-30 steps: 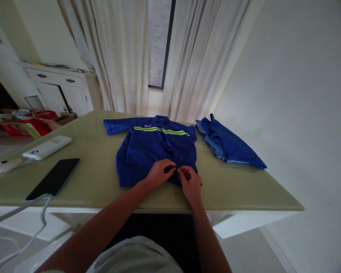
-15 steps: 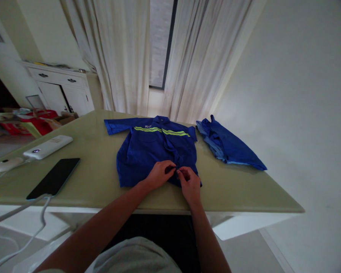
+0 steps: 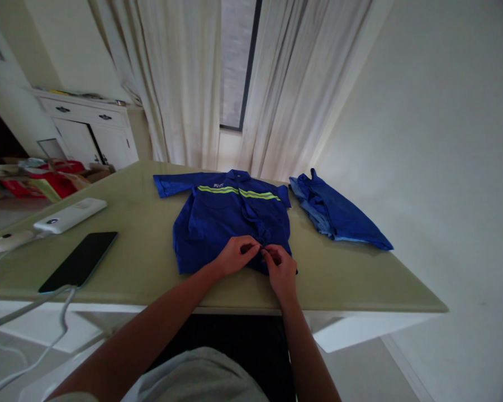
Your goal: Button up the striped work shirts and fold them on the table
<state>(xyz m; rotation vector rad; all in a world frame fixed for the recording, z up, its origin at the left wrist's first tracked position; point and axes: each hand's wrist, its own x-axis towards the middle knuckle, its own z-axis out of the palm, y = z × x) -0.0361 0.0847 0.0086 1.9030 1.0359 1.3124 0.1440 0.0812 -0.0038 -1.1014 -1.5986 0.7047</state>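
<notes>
A blue work shirt point(image 3: 218, 220) with yellow-green reflective stripes lies flat on the pale green table point(image 3: 151, 262), collar away from me. My left hand point(image 3: 233, 255) and my right hand point(image 3: 280, 268) meet at the shirt's front opening near the lower hem. Both pinch the fabric edges there, fingertips almost touching. What lies between the fingertips is too small to make out.
A second blue garment point(image 3: 337, 215) lies crumpled at the table's right. On the left are a black phone point(image 3: 80, 261) on a cable, a white power bank point(image 3: 70, 215) and a white mouse-like object point(image 3: 6, 242). Curtains point(image 3: 184, 84) and a white cabinet point(image 3: 88, 131) stand behind.
Hardly anything differs; both hands stay pinched at the shirt's front edge with only slight finger shifts.
</notes>
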